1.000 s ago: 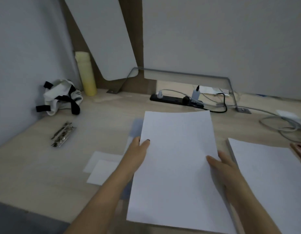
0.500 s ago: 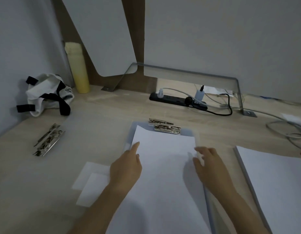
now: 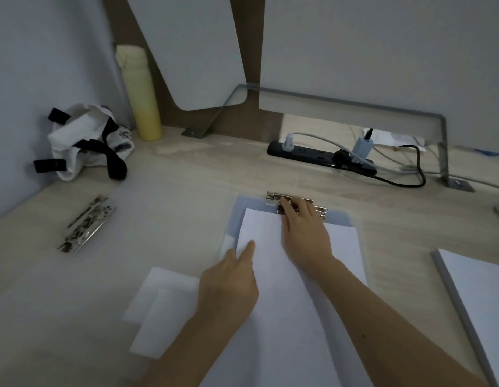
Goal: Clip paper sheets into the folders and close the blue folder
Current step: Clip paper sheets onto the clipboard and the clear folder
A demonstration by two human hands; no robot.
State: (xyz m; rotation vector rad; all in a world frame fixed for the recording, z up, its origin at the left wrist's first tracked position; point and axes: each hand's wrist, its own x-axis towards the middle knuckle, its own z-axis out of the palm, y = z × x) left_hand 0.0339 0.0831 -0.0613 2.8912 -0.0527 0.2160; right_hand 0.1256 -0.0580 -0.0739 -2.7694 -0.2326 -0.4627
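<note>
The paper sheet (image 3: pixel 276 275) lies on the open blue folder (image 3: pixel 240 210) in the middle of the worktop (image 3: pixel 186 177), its top edge just short of the metal clip (image 3: pixel 273 196) at the folder's far end. The right hand (image 3: pixel 304 233) reaches over the sheet with its fingers (image 3: pixel 287 205) curled onto the clip. Whether the clip is lifted cannot be told, since the hand covers it. The left hand (image 3: pixel 231 283) steadies the sheet's left edge with its index finger (image 3: pixel 249 245) stretched out flat and pressing; its other fingers are hidden. The main risk is probably a crooked clamp: the sheet looks slightly turned against the folder's sides, and one finger may not stop it pivoting as it slides under the clip. The spring could also snap down early and crease the top edge or nip a fingertip. If the sheet stops short, the clip may catch too little paper to hold it.
</note>
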